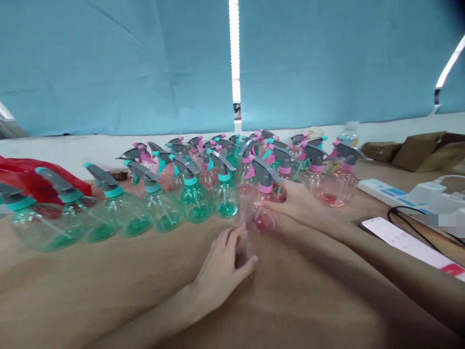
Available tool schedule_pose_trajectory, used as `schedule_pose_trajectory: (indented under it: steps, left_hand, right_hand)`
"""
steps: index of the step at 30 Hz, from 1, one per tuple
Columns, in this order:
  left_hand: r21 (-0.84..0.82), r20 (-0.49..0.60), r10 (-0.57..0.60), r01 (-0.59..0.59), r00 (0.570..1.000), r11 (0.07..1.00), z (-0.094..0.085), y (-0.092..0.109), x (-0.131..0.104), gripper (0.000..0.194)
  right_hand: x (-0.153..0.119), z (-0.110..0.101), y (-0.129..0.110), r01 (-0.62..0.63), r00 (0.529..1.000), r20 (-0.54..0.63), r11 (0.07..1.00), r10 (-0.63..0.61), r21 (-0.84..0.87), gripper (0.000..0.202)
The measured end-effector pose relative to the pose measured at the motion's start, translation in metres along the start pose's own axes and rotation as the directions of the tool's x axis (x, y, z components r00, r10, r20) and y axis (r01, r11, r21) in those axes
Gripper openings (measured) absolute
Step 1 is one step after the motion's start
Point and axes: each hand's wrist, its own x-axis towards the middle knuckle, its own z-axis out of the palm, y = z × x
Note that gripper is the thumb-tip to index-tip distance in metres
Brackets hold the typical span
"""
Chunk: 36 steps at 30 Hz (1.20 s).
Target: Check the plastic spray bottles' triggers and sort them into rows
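My right hand [292,201] is closed around a pink spray bottle [263,223] with a grey trigger head and a pink collar; part of its body is hidden by my fingers. My left hand [225,266] is over the tabletop just in front of that bottle, thumb and fingers apart, holding nothing. Closest to its fingertips on the left stands a green spray bottle [225,198] with a turquoise collar. Another green spray bottle [196,201] is beside it, in a front row that runs to the left edge.
Behind the front row, several more pink and green spray bottles crowd towards the wall. A red plastic bag [32,177] lies at the left. On the right are a phone [403,240], a white power strip [388,194] with cables, and a cardboard box [421,152].
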Motion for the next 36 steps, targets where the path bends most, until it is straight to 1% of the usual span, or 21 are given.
schedule_pose_trajectory:
  steps: [3, 5, 7, 9, 12, 14, 17, 20, 25, 26, 28, 30, 32, 36]
  left_hand:
    - [-0.116, -0.077, 0.004, -0.013, 0.997, 0.993, 0.013, 0.009, 0.011, 0.076]
    - [-0.176, -0.087, 0.029, -0.044, 0.996, 0.983, 0.021, 0.015, 0.016, 0.087]
    - [-0.205, -0.077, 0.047, -0.062, 0.996, 0.977, 0.025, 0.021, 0.018, 0.09]
    - [-0.215, -0.064, 0.056, -0.069, 0.996, 0.974, 0.026, 0.027, 0.019, 0.085]
    - [-0.209, -0.049, 0.043, -0.052, 0.998, 0.977, 0.027, 0.036, 0.019, 0.077]
    - [-0.203, -0.047, 0.017, -0.026, 0.999, 0.979, 0.029, 0.039, 0.018, 0.078]
    - [-0.211, -0.043, 0.004, -0.013, 0.999, 0.977, 0.033, 0.043, 0.017, 0.079]
    - [-0.196, -0.049, -0.013, 0.003, 0.999, 0.981, 0.036, 0.046, 0.017, 0.079]
    - [-0.133, -0.05, -0.01, 0.004, 0.999, 0.991, 0.036, 0.043, 0.019, 0.086]
    - [-0.125, -0.048, -0.002, -0.004, 0.999, 0.992, 0.035, 0.042, 0.019, 0.086]
    - [-0.1, -0.035, 0.021, -0.024, 0.999, 0.995, 0.033, 0.039, 0.019, 0.086]
    - [-0.045, -0.015, 0.055, -0.056, 0.998, 0.997, 0.03, 0.036, 0.02, 0.086]
    - [0.026, 0.005, 0.089, -0.089, 0.996, 0.996, 0.025, 0.031, 0.02, 0.084]
    - [0.136, 0.055, 0.154, -0.16, 0.987, 0.978, 0.014, 0.018, 0.02, 0.074]
  right_hand:
    - [-0.02, -0.017, -0.005, 0.017, 0.992, 0.128, 1.0, -0.02, 0.025, 0.041]
    - [-0.028, -0.026, -0.005, 0.056, 0.986, 0.158, 0.998, -0.061, 0.038, 0.038]
    - [-0.032, -0.032, -0.004, 0.097, 0.978, 0.18, 0.992, -0.11, 0.079, 0.032]
    - [-0.033, -0.036, -0.003, 0.084, 0.974, 0.196, 0.985, -0.112, 0.149, 0.03]
    - [-0.032, -0.036, -0.005, -0.014, 0.983, 0.178, 0.955, -0.04, 0.295, 0.041]
    - [-0.032, -0.033, -0.008, -0.051, 0.987, 0.162, 0.909, -0.018, 0.414, 0.046]
    - [-0.033, -0.027, -0.011, -0.023, 0.995, 0.09, 0.847, -0.03, 0.531, 0.039]
    - [-0.034, -0.021, -0.013, 0.027, 0.999, 0.006, 0.813, -0.037, 0.582, 0.031]
    - [-0.031, -0.013, -0.012, 0.053, 0.998, -0.048, 0.79, -0.03, 0.611, 0.016]
    - [-0.029, -0.011, -0.011, 0.06, 0.998, -0.061, 0.79, -0.029, 0.61, 0.016]
    - [-0.025, -0.008, -0.008, 0.067, 0.997, -0.072, 0.802, -0.03, 0.593, 0.026]
    - [-0.021, -0.007, -0.006, 0.048, 0.999, -0.047, 0.827, -0.026, 0.56, 0.029]
    - [-0.017, -0.008, -0.003, 0.033, 0.999, -0.024, 0.844, -0.024, 0.535, 0.026]
    - [-0.015, -0.013, -0.001, 0.026, 0.999, 0.014, 0.85, -0.039, 0.526, 0.023]
